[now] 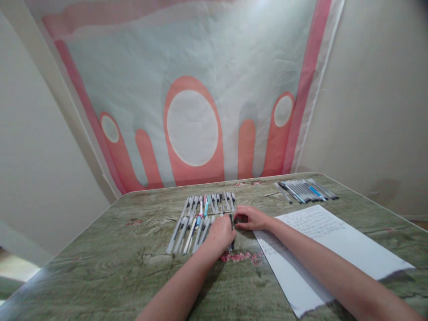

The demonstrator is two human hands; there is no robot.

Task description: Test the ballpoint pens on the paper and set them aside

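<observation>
My left hand [220, 232] is closed over the right end of the front row of pens, fingers curled down. A dark pen [232, 244] runs under its thumb, its ends showing past the hand. Just to the right, my right hand [252, 218] is bent with fingertips pinched close to that pen; what sits between them is hidden. Clear-barrelled pens [180, 234] with dark grips lie side by side in front, with a second row [192, 203] behind. Among them are a light blue pen [206, 206] and a white-and-pink one [201, 207].
A handwritten sheet of paper [347, 254] lies under my right forearm. Another group of pens [301, 191], one bright blue, rests at the back right. The wood-patterned table [100, 263] ends at a patterned hanging cloth [230, 89] and pale walls.
</observation>
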